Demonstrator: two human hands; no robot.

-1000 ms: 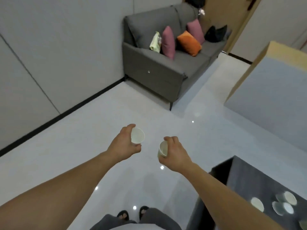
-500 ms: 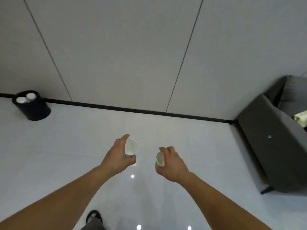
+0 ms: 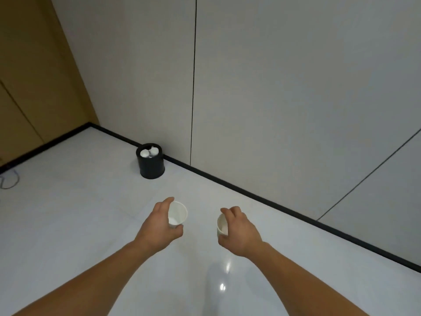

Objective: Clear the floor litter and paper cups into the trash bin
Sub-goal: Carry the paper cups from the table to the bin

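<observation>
My left hand grips a white paper cup, its mouth turned toward me and to the right. My right hand holds a second white paper cup from the side, mostly hidden by the fingers. Both are held out in front of me above the pale floor. A black round trash bin stands ahead and to the left against the wall, with white cups showing inside it. The bin is well beyond both hands.
A grey panelled wall with a black baseboard runs diagonally on the right. A tan wooden wall fills the left corner. A thin cable lies on the floor at the far left. Glossy white floor lies between me and the bin.
My view has swung left: the sofa has left the frame and the bin has shifted from far left to ahead of me, nearer. Both hands keep holding their cups.
</observation>
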